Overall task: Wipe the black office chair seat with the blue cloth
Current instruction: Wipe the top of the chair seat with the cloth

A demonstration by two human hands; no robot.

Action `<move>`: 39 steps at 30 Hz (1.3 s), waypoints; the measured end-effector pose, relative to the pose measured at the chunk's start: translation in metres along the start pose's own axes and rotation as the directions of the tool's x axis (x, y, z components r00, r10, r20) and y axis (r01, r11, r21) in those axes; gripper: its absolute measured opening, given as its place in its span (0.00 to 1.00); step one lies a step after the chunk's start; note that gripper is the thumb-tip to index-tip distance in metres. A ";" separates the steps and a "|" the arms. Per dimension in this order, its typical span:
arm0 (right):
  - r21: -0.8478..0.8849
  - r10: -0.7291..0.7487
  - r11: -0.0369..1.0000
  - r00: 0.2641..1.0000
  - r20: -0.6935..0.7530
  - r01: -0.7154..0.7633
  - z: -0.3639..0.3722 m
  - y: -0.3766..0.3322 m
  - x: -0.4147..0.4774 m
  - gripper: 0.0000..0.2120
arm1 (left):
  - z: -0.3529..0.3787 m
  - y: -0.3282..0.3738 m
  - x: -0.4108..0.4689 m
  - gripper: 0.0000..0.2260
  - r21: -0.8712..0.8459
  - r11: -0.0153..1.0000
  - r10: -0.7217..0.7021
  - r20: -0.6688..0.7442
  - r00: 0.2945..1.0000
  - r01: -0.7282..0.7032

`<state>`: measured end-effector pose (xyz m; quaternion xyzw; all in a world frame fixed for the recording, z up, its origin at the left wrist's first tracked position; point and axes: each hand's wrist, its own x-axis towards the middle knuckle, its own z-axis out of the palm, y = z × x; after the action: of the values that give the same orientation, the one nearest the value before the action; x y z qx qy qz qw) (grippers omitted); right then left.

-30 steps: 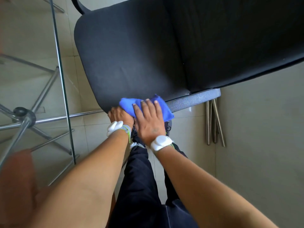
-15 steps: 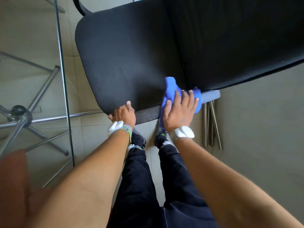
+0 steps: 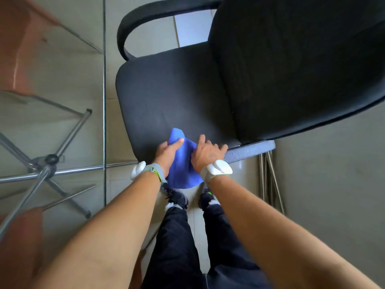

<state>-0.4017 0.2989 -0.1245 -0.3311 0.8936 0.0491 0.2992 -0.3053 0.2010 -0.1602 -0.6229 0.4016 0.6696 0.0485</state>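
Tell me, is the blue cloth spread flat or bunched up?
Bunched up. The soft blue cloth is gathered between the left hand and right hand, hanging over the black fabric chair seat's near edge.

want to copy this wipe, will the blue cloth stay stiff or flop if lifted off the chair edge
Probably floppy: the blue cloth bunches between the left hand and right hand and droops below the seat edge. Likely light, since it hangs from loose holds.

The blue cloth (image 3: 183, 163), half a second ago under the right hand (image 3: 205, 153) near the seat's right corner, now hangs bunched at the lower-middle seat edge. The left hand (image 3: 168, 152) has left the seat edge and grips the cloth too, with both hands now together.
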 end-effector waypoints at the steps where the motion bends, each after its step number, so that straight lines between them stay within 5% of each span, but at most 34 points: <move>1: 0.014 -0.064 0.998 0.998 0.002 0.064 -0.004 -0.004 0.008 0.19 | 0.003 0.006 0.002 0.15 0.091 0.993 0.076 -0.047 0.996 -0.072; 2: 0.054 -0.092 0.994 0.996 -0.014 0.093 -0.009 -0.007 0.020 0.18 | 0.004 0.016 0.005 0.11 0.135 0.983 0.137 -0.078 0.988 -0.125; 6: 0.220 0.012 0.975 0.983 -0.181 0.029 -0.035 -0.019 0.094 0.17 | 0.004 0.081 0.029 0.25 0.135 0.955 0.289 -0.232 0.929 -0.263; 8: 0.168 0.079 0.985 0.959 -0.272 -0.034 -0.036 -0.025 0.136 0.21 | 0.000 0.107 0.062 0.29 0.097 0.970 0.244 -0.295 0.924 -0.225; 10: 0.154 0.066 0.988 0.959 -0.275 -0.024 -0.030 -0.035 0.177 0.28 | -0.006 0.117 0.102 0.28 0.247 0.949 0.271 -0.328 0.905 -0.195; 12: 0.157 -0.003 0.987 0.984 -0.177 0.031 -0.013 -0.044 0.207 0.36 | -0.018 0.106 0.134 0.25 0.538 0.827 0.391 -0.347 0.852 -0.160; 15: 0.164 -0.120 0.978 0.991 -0.062 0.128 0.043 -0.065 0.254 0.46 | -0.041 0.067 0.193 0.28 0.856 0.516 0.493 -0.258 0.831 -0.040; 18: 0.110 -0.202 0.971 0.975 -0.098 0.212 0.087 -0.075 0.268 0.50 | -0.057 0.031 0.219 0.34 0.976 0.216 0.509 -0.142 0.849 0.033; 20: 0.046 -0.184 0.979 0.963 -0.197 0.197 0.103 -0.079 0.277 0.43 | -0.061 0.016 0.228 0.36 0.989 0.135 0.553 -0.122 0.824 0.056; 23: 0.077 -0.148 0.982 0.959 -0.242 0.171 0.108 -0.085 0.286 0.29 | -0.060 0.010 0.232 0.36 0.992 0.123 0.617 -0.108 0.779 0.041; 27: 0.193 -0.250 0.937 0.945 -0.213 0.291 0.108 -0.092 0.273 0.34 | -0.062 0.012 0.232 0.35 0.992 0.119 0.622 -0.104 0.776 0.038; 32: -0.208 -0.658 0.731 0.752 0.037 0.650 0.124 -0.077 0.232 0.30 | -0.055 0.019 0.227 0.34 0.983 0.149 0.559 -0.173 0.811 0.107; 35: -0.327 -0.755 0.628 0.655 -0.033 0.706 0.121 -0.028 0.241 0.28 | -0.056 0.020 0.225 0.33 0.985 0.146 0.550 -0.159 0.820 0.094; 39: -0.395 -0.549 0.780 0.834 -0.059 0.486 0.093 0.049 0.257 0.28 | -0.062 0.022 0.225 0.35 0.989 0.140 0.508 -0.114 0.854 0.049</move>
<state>-0.5395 0.2193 -0.3516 -0.6167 0.7648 0.1009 0.1567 -0.3181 0.0509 -0.3402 -0.5017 0.8258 0.0998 0.2374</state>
